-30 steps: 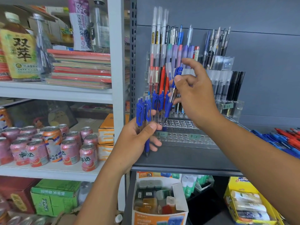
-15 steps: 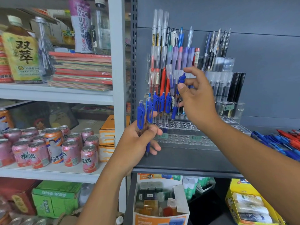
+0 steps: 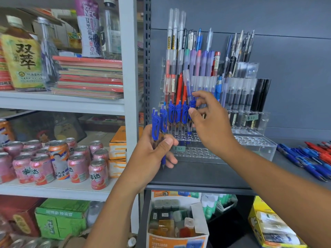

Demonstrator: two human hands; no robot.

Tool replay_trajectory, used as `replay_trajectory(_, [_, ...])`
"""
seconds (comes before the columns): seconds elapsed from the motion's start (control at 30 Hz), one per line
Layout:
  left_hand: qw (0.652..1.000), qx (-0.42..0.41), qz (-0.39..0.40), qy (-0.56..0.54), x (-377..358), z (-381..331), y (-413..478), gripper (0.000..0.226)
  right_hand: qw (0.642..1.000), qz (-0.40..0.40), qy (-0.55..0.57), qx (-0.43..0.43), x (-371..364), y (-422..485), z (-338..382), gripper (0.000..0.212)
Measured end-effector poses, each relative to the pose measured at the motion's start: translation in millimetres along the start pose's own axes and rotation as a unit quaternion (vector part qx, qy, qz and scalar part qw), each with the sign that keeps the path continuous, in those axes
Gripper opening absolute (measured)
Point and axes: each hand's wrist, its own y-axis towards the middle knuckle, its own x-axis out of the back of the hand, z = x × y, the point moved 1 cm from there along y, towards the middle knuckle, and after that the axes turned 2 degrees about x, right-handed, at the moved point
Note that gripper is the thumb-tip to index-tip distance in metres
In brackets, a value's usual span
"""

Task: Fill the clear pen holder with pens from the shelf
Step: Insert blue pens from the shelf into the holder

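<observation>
The clear tiered pen holder (image 3: 254, 143) stands on the dark grey shelf (image 3: 206, 174), with many pens in its upper tiers and empty holes in its lower ones. Three blue clip pens (image 3: 176, 113) stand side by side in a lower tier. Just right of them, my right hand (image 3: 211, 126) pinches the top of another blue pen (image 3: 192, 104) between thumb and forefinger; its lower end sits among the holder's holes. My left hand (image 3: 152, 154) grips a small bunch of blue pens (image 3: 157, 122) upright at the holder's left end.
Loose blue and red pens (image 3: 308, 158) lie on the shelf at the right. On the white shelves to the left stand pink drink cans (image 3: 77, 165), bottles and a stack of notebooks (image 3: 89, 76). Open boxes (image 3: 177, 224) of small bottles sit below.
My right hand has brought its blue pen down and to the left, into line beside the blue pens standing in the holder. My left hand has stayed put with its bunch.
</observation>
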Motion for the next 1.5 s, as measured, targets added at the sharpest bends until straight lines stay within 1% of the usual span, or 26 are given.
replay_trajectory(0.07, [1.000,-0.002,0.001,0.007,0.3,0.0,-0.2,0.024,1.000,-0.002,-0.010,0.001,0.1,-1.1,-0.8,0.035])
replay_trajectory(0.2, [1.000,-0.005,-0.010,0.026,-0.1,-2.0,-1.0,0.016,1.000,-0.010,-0.025,-0.006,-1.3,-2.4,-2.8,0.036])
replay_trajectory(0.47, [1.000,0.011,-0.016,0.024,-0.8,-3.9,-2.7,0.019,0.996,-0.002,-0.085,-0.002,-0.7,-6.4,-0.1,0.034])
replay_trajectory(0.6, [0.999,0.009,-0.018,0.032,-0.4,-3.4,-2.6,0.023,0.996,-0.003,-0.091,-0.010,-1.1,-7.7,5.1,0.038])
replay_trajectory(0.7, [0.999,0.003,-0.015,0.033,0.3,-2.6,-2.8,0.022,0.995,-0.007,-0.094,0.018,-1.5,-11.1,15.4,0.037])
replay_trajectory(0.77, [1.000,0.004,-0.010,0.019,-0.3,-2.6,-2.5,0.022,0.997,0.004,-0.069,0.031,-5.2,-14.7,23.4,0.034])
replay_trajectory(0.83, [1.000,0.005,-0.007,0.013,-1.0,-2.2,-2.2,0.022,0.999,0.025,-0.030,0.026,-10.3,-18.6,30.5,0.031])
replay_trajectory(0.93, [1.000,0.005,-0.008,0.011,0.0,-2.0,-1.8,0.022,0.997,0.077,0.025,-0.002,-16.4,-23.9,37.1,0.028])
replay_trajectory(1.0, [1.000,0.014,-0.004,0.008,1.0,-2.0,-1.8,0.025,0.993,0.107,0.037,-0.017,-20.5,-27.8,37.2,0.031])
replay_trajectory(1.1, [1.000,0.021,0.003,0.015,1.4,-1.7,-1.8,0.027,0.990,0.125,0.054,-0.045,-25.0,-32.5,33.8,0.033])
replay_trajectory(1.27, [0.999,0.028,0.008,0.018,-0.2,-1.5,-2.1,0.023,0.980,0.150,0.088,-0.098,-22.6,-30.3,31.4,0.027])
replay_trajectory(1.33, [0.999,0.033,0.013,0.014,-0.7,-2.2,-2.4,0.023,0.974,0.154,0.120,-0.117,-19.9,-28.8,30.9,0.022])
replay_trajectory(1.4, [0.999,0.040,0.015,0.010,-1.2,-3.4,-2.0,0.029,0.966,0.145,0.165,-0.139,-16.3,-26.9,33.6,0.015])
replay_trajectory(1.5, [0.999,0.050,0.004,0.013,-1.6,-5.0,-1.3,0.035,0.967,0.090,0.194,-0.140,-11.3,-18.6,38.5,0.010])
